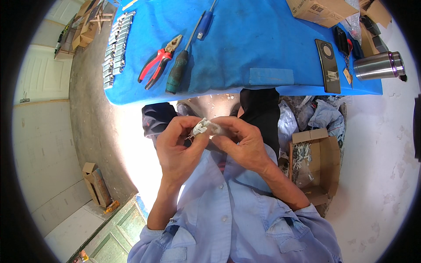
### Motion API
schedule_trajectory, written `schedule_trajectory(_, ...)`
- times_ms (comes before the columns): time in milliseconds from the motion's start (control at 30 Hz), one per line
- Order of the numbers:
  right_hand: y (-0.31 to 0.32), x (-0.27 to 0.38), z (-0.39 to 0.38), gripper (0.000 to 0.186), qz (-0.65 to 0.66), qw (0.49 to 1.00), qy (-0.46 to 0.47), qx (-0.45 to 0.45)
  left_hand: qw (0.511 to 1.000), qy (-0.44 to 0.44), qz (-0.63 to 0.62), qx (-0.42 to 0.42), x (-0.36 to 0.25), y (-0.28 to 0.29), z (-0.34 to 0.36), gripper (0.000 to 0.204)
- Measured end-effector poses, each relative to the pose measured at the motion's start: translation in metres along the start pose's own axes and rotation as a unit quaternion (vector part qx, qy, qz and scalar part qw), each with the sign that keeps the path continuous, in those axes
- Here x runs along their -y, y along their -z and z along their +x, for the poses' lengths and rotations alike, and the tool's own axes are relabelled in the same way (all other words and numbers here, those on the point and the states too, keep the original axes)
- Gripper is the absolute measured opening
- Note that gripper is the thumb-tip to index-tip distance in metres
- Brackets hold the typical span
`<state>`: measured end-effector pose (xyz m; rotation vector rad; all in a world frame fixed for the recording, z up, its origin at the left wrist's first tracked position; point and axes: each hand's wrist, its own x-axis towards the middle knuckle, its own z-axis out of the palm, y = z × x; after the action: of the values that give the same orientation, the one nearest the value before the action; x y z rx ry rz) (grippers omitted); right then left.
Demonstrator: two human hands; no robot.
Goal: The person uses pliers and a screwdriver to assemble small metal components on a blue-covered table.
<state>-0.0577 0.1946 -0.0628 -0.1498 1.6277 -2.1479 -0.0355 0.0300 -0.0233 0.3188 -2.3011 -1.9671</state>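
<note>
Over my lap, my left hand (179, 149) grips a small white piece (201, 126) with an irregular, clip-like shape between thumb and fingers. My right hand (241, 144) is closed at the right end of that piece, where a paler, translucent part (215, 129) shows between its thumb and forefinger. I cannot tell whether the two parts are joined. A thin strand hangs below my left fingers.
A blue-covered table (258, 48) ahead holds pliers (158, 61), screwdrivers (177, 70), a row of silvery fittings (116, 48), a phone (328, 65), a steel flask (375, 65) and cardboard boxes (315, 11). An open carton (329, 166) with small pieces sits below right.
</note>
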Motion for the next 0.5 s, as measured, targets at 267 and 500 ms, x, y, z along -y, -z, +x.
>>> schedule_trajectory(267, 0.0043, -0.0022, -0.002, 0.035, -0.024, 1.0, -0.012, 0.009, 1.0, -0.016, 0.007, 0.003, 0.0055, 0.0019, 0.0017, 0.012)
schedule_trajectory(500, 0.004, -0.0011, -0.003, 0.033, 0.003, 1.0, -0.024, 0.017, 0.996, 0.072, -0.059, -0.006, -0.0029, -0.0005, 0.0053, 0.011)
